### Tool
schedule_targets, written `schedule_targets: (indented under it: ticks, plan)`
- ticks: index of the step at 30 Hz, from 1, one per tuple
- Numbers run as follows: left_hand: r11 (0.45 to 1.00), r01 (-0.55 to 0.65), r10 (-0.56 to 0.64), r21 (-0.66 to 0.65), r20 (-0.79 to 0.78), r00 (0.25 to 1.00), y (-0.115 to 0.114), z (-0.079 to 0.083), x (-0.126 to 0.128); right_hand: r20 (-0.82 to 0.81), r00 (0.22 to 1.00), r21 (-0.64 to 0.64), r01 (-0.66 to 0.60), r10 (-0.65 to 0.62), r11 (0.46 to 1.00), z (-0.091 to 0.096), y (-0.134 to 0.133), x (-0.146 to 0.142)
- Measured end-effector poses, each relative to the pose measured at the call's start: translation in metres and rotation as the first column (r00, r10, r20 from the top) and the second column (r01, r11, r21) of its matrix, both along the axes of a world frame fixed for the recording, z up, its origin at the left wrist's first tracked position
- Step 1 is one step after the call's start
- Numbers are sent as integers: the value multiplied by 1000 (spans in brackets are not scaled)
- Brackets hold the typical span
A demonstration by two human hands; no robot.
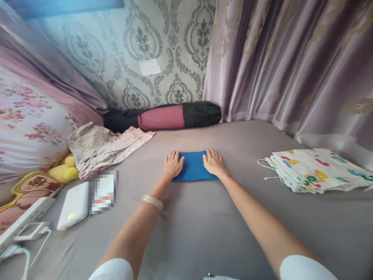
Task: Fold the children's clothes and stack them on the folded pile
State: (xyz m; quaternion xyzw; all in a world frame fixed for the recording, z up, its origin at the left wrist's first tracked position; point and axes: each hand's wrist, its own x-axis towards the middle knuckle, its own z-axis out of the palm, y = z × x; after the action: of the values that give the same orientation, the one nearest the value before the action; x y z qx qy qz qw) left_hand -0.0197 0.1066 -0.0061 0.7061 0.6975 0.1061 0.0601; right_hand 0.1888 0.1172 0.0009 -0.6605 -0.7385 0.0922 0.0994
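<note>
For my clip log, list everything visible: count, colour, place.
Folded cloth: one, blue, centre
Covered surface: one, grey, foreground
Patterned fabric stack: one, white multicoloured, right
Bagged roll: one, pink and black, back
Rumpled fabric: one pile, pale, left
Boxy device: one, white, left
Pixelated item: one, whitish, left
Power strip: one, white, left
Plugs: two, white, on strip
Plush-like item: one, yellow, left
Printed item: one, multicoloured, left
Floral fabric: one, pink and white, left
Curtains: two, mauve, sides
Wallpaper: one, grey, back
Paper: one, white, on wallpaper
Unclear panel: one, blue, top left
Unclear object: one, pale, bottom
Bracelet: one, pale, left forearm
Sleeves: two, white, bottom
Left hand: one, bare, on cloth
Right hand: one, bare, on cloth
</note>
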Motion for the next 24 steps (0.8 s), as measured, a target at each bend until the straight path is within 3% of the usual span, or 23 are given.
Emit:
schedule_targets:
  ticks: [8, 13, 18, 24]
  plan:
    - [1000, -5, 5, 9, -6, 1000, -3, -11, -8, 60, 998, 71, -2, -2, 997, -17, -1, 16]
    - [1000, -17, 16, 24, 48, 999, -3, -8, -9, 80, 997, 43, -5, 2, 999, -9, -1, 14]
    - [996, -61, 57, 72, 57, 997, -11, -12, -32, 94, 995, 118, -50, 39, 992, -5, -3, 8]
    - [986, -149, 152, 78, -42, 987, -31, -16, -61, 62, 997, 66, -40, 36, 997, -13, -6, 4]
